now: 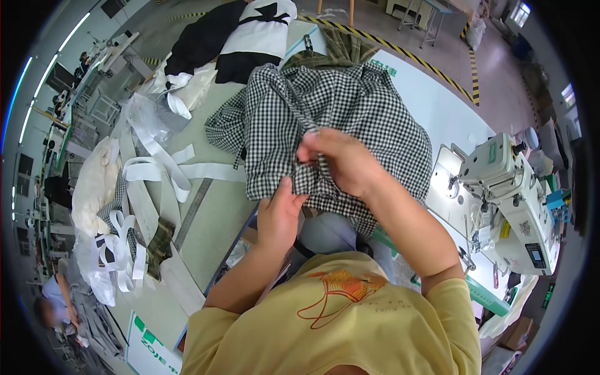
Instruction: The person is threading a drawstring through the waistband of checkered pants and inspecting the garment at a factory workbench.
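A black-and-white checked garment (381, 119) lies bunched over the table's near edge and hangs down toward my lap. With thumb and fingers closed, my left hand (280, 215) grips its lower hem. Just right of and above it, my right hand (347, 161) is curled with its fingertips pinched on a fold of the same cloth. The fingertips are slightly blurred, and part of the fold is hidden beneath them.
A sewing machine (500, 175) stands at right. White elastic bands (159, 172), a metal ruler (192, 212), a plastic bag (150, 119) and fabric scraps (161, 247) lie at left. Black and white cloth (256, 40) is piled behind. Another person (59, 300) sits far left.
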A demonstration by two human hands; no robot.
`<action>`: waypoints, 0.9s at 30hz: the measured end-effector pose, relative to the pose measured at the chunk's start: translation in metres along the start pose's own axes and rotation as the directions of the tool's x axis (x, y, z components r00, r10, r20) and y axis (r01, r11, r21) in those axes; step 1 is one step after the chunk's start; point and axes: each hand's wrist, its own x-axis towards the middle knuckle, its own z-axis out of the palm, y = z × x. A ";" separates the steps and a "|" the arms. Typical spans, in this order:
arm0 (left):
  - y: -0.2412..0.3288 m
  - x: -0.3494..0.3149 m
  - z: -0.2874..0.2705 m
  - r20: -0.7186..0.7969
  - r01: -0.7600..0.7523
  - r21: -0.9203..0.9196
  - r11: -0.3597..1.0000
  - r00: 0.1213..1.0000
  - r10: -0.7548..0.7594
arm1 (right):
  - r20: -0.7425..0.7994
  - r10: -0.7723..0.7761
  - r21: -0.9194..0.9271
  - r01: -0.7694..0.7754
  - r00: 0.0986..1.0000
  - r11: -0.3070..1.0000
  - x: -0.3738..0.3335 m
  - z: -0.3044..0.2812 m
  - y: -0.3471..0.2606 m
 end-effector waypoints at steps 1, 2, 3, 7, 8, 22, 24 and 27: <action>-0.001 -0.003 -0.009 0.011 -0.024 -0.037 0.999 1.000 0.025 | -0.002 0.003 0.213 -0.002 1.000 0.977 -0.008 0.012 -0.021; -0.002 -0.005 -0.016 0.021 -0.046 -0.074 0.996 0.999 0.048 | 0.067 -0.025 0.217 0.010 0.997 0.976 -0.007 0.008 -0.035; -0.006 -0.006 -0.021 0.046 -0.041 -0.104 0.994 0.998 0.046 | 0.100 -0.162 0.180 0.142 0.982 0.973 -0.002 0.005 -0.044; -0.011 -0.014 -0.018 0.002 -0.014 -0.157 0.987 1.000 0.015 | 0.120 -0.309 0.212 0.279 0.944 0.936 0.014 -0.010 -0.084; -0.013 -0.014 -0.021 -0.037 -0.008 -0.146 0.989 0.999 0.002 | 0.167 -0.363 0.212 0.326 0.917 0.921 0.017 -0.011 -0.096; -0.007 -0.015 -0.013 0.144 0.107 -0.331 0.937 0.988 -0.062 | 0.072 -0.699 -0.968 -0.119 0.711 -0.222 0.017 -0.092 -0.154; -0.003 -0.016 -0.011 0.111 0.164 -0.262 0.951 0.984 -0.140 | 0.143 -0.776 -0.989 0.057 0.615 -0.137 -0.022 -0.063 -0.112; 0.011 -0.018 -0.023 0.219 0.314 0.176 0.933 0.912 -0.348 | 0.032 -0.756 -0.988 0.136 0.654 0.076 -0.081 -0.027 -0.053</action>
